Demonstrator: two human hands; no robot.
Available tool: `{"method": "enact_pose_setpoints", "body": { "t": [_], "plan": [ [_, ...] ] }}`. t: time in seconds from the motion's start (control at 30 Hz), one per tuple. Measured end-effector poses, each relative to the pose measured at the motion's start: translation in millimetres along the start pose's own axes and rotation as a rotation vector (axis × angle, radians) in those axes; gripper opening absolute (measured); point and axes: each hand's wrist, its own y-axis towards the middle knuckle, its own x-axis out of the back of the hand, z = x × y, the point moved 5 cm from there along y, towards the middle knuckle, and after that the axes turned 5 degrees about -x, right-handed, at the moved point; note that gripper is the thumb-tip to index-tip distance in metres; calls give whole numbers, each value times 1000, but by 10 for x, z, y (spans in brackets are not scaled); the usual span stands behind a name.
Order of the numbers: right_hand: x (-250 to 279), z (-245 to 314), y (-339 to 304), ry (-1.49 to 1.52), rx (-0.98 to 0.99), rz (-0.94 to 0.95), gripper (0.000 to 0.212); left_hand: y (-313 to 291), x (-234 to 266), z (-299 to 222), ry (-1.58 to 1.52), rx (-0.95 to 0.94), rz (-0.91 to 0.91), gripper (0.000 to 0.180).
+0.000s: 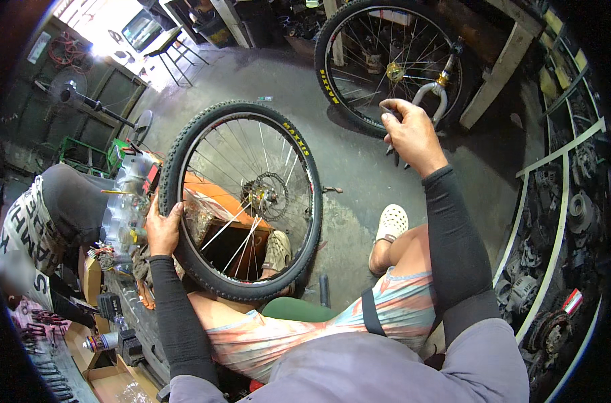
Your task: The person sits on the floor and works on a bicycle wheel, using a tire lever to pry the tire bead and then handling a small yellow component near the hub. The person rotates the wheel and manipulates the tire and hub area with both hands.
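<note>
Seated person, loose bicycle wheel [241, 201] stands upright on its tyre in front of the knees, disc rotor [268, 196] side facing the camera. Left hand [161, 228] grips the tyre at its left edge, fingers wrapped over the tread and thumb on the near side; looks like this steadies the wheel so it can't roll or tip while the other hand is busy. Right hand [411, 134] is raised away from the wheel, fingers closed around a slim dark tool [390, 144], exact type too small to tell. Held up there it sits well apart from the hub, not engaged with anything. Second wheel with fork [393, 64] stands behind on the concrete floor [359, 168], near the right hand but not touched. Cluttered worktop [110, 316] with small parts and a clear bottle pack [127, 201] lies just beside the left hand, another person's sleeve [70, 198] resting at its far side
</note>
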Motion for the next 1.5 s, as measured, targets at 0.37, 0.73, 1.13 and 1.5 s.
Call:
{"method": "enact_pose_setpoints", "body": {
  "t": [0.37, 0.73, 1.13, 1.5],
  "plan": [
    [37, -98, 63, -55, 75, -37, 38, 158, 1, 533, -40, 117, 29, 89],
    [199, -101, -4, -18, 82, -28, 37, 221, 66, 654, -31, 139, 23, 93],
    [277, -178, -52, 34, 33, 25, 33, 99, 93, 509, 262, -23, -178, 75],
    [11, -167, -95, -229, 76, 118, 32, 66, 87, 424, 261, -2, -181, 75]
  ]
}}
